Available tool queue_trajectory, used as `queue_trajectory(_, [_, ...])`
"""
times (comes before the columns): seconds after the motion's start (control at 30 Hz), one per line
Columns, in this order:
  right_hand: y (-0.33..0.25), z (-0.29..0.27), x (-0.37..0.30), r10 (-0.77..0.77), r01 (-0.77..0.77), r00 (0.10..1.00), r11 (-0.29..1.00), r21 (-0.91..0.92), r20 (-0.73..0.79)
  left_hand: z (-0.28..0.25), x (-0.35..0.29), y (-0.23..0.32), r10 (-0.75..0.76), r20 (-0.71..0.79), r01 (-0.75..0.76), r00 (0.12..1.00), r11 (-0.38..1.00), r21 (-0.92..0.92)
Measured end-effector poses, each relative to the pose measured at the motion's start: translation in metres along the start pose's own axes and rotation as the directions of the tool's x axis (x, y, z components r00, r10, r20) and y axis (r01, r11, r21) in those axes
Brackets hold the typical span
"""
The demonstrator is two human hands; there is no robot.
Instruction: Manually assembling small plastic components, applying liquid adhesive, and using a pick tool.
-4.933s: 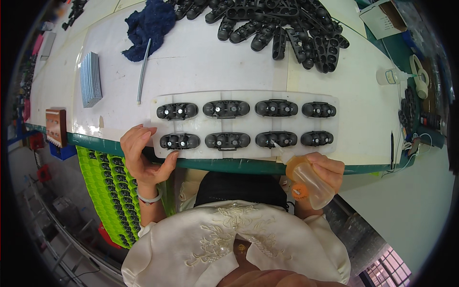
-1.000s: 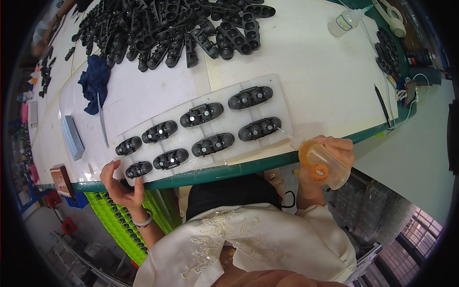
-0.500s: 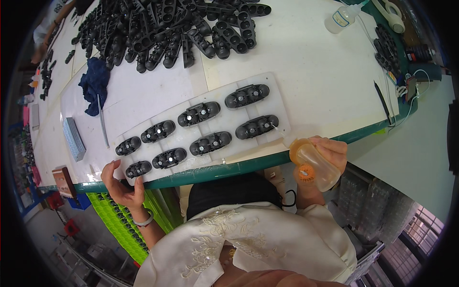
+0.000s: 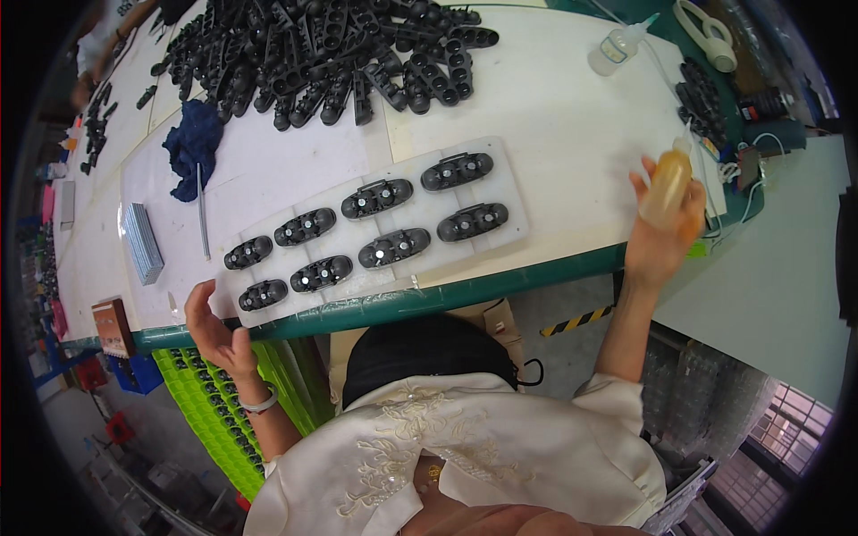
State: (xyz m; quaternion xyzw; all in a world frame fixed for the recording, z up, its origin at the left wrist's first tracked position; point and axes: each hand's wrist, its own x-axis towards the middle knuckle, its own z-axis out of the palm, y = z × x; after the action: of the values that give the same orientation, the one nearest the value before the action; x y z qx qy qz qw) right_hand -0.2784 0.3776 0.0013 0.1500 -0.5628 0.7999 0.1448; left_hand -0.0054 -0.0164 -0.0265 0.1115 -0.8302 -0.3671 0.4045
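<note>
In my right hand [image 4: 666,228], raised over the right part of the table, is a yellowish translucent squeeze bottle [image 4: 668,183], its nozzle pointing up. My left hand [image 4: 219,335] is at the near left corner of a white plastic holding board [image 4: 514,192], thumb and fingers apart and nothing between them; whether it touches the board I cannot tell. Two rows of black oblong plastic parts [image 4: 394,247] sit across the board. Most of these show small shiny round spots on top.
A large heap of similar black parts [image 4: 295,54] covers the far side. At left lie a dark blue cloth [image 4: 192,143], a thin rod [image 4: 203,214] and a stack of grey-blue strips [image 4: 141,243]. Far right are a clear dropper bottle [image 4: 617,52] and white headphones [image 4: 706,36]. A person's arm shows far left.
My right hand has moved up and right, away from the board, turning the squeeze bottle from nozzle down to nozzle up. My left hand stays near the board's corner.
</note>
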Motion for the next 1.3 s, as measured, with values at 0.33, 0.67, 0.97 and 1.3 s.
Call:
queue_trajectory(0.33, [0.072, -0.030, 0.121, -0.095, 0.166, 0.984, 0.801, -0.575, 0.153, -0.020, 0.032, 0.032, -0.135, -0.039, 0.132, 0.990, 0.989, -0.065])
queue_trajectory(0.67, [0.035, -0.037, 0.124, 0.133, 0.110, 0.970, 0.502, -0.858, 0.203, -0.016, 0.086, 0.059, -0.095, 0.379, 0.014, 0.921, 0.977, 0.211])
queue_trajectory(0.97, [-0.020, -0.013, 0.079, 0.456, 0.151, 0.875, 0.057, -0.987, 0.160, -0.007, 0.103, 0.048, -0.088, 0.560, -0.029, 0.824, 0.980, 0.196])
queue_trajectory(1.3, [-0.023, -0.041, 0.083, 0.371, 0.166, 0.913, 0.040, -0.985, 0.169, 0.002, 0.116, 0.043, -0.059, 0.718, -0.104, 0.694, 0.978, 0.180])
